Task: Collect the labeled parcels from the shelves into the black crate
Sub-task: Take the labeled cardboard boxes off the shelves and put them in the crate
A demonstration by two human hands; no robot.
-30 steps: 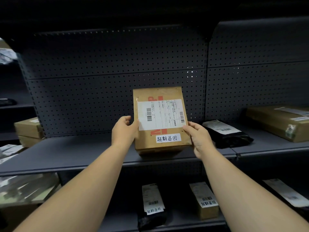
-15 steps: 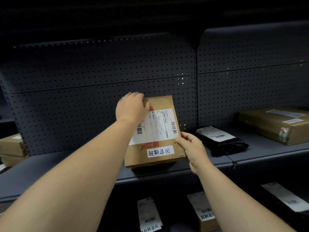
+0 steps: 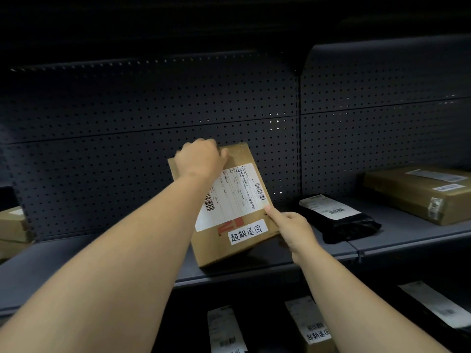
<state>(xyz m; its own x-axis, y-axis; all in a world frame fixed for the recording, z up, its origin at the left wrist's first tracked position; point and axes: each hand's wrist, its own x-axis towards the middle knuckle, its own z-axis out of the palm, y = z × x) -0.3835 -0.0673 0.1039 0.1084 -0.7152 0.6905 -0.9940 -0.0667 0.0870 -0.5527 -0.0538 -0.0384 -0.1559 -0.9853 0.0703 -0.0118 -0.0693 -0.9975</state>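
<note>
Cardboard parcel (image 3: 230,207) sits centre frame, tilted, long axis running lower left to upper right, its bottom edge resting on the middle shelf (image 3: 76,263) and its back leaning toward the pegboard back panel (image 3: 127,161). Face carries a white shipping label and a handwritten white sticker (image 3: 248,231) low down, so it reads as one of the labeled ones. Left hand (image 3: 201,161) has its grip curled over the top left corner; right hand (image 3: 293,226) pinches the lower right edge, index finger laid along the edge. Key relation: both hands are on opposite corners of the long axis, so the parcel lies between them and the pull is toward the camera, off the shelf lip; left hand is higher and further in. Versus half a second ago: parcel is rotated more clockwise, left hand has slid up to the top corner, view has shifted left. Black crate not in view. Nearby: black poly mailer (image 3: 336,220) just right of the parcel, large flat carton (image 3: 418,194) far right, more labeled parcels on the lower shelf (image 3: 316,324).
</note>
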